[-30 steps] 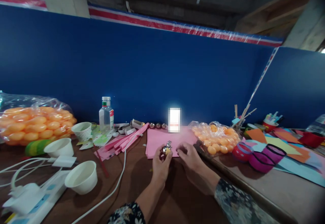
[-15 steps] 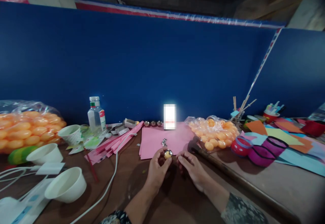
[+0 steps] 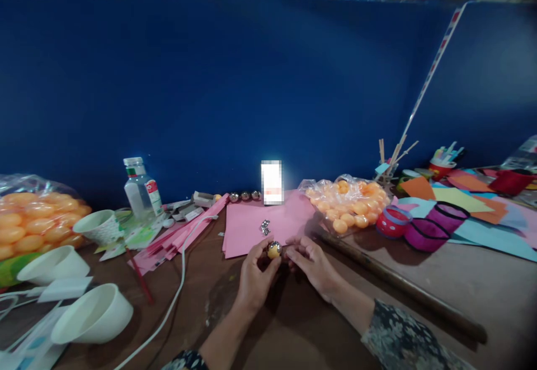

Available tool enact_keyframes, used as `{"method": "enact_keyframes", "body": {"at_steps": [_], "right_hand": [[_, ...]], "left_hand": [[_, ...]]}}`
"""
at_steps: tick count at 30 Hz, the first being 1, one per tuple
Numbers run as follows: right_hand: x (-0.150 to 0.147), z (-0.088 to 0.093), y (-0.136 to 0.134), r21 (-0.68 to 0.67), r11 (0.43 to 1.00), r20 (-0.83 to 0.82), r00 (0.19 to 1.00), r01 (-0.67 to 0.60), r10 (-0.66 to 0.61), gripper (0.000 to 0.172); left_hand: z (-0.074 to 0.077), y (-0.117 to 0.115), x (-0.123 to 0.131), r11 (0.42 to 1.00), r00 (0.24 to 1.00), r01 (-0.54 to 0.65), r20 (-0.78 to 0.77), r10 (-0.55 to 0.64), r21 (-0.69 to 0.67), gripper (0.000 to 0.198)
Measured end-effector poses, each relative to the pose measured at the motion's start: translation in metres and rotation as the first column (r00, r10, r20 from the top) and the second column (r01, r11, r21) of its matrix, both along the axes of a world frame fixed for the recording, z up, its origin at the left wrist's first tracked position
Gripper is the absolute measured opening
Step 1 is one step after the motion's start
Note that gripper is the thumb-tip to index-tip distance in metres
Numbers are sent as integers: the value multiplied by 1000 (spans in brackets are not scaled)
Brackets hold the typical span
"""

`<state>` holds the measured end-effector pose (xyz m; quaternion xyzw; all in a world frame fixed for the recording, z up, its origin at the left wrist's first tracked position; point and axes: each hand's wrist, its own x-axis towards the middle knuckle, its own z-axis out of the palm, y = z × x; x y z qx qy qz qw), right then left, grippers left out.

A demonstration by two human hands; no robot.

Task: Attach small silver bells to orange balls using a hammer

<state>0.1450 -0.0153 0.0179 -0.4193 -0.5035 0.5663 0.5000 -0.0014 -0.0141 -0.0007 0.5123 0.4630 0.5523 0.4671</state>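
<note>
Between the thumb and fingers of my left hand (image 3: 258,272) is an orange ball (image 3: 274,250), its upper part covered with shiny silver pieces. Just right of the ball, my right hand (image 3: 309,264) has its thumb and fingertips pinched together near the ball's side. Whatever the right fingertips hold is too small to make out. Beyond the hands, a small pile of silver pieces (image 3: 264,227) lies on pink paper sheets (image 3: 243,226). Several silver-covered balls (image 3: 245,196) stand in a row behind the paper.
At right lies a bag of orange balls (image 3: 356,205), a long wooden stick (image 3: 403,280), purple cups (image 3: 425,235) and coloured paper (image 3: 482,202). To the left are white bowls (image 3: 94,314), a white cable (image 3: 180,292), a clear bottle (image 3: 142,191) and another ball bag (image 3: 37,213).
My right hand has come closer to the ball in my left hand. The ball has turned slightly in the left fingers, and the camera view has tilted down.
</note>
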Motion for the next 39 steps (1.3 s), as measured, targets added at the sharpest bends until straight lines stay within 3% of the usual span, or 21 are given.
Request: {"method": "enact_keyframes", "body": {"at_steps": [7,16,23,30,39], "right_hand": [[-1,0,1,13,999,27,999,34,-34,19],[-3,-2,0,28,998,51,997,53,-54,18],[-2,-3,0,77,996,97,994,39,-47,17],[-2,0,-1,125,992,186,982,12,-35,16],[-1,-1,-1,125,992,186,982,-12,-11,18]], "left_hand": [[1,-2,3,998,998,-56,-7,56,20,47],[-7,-2,2,996,992,-25,-124,35,80,45],[-3,-3,3,997,997,-75,-20,76,31,45],[-4,-4,2,985,971,-64,-216,98,157,42],[-4,-5,5,980,970,-73,-217,113,185,38]]}}
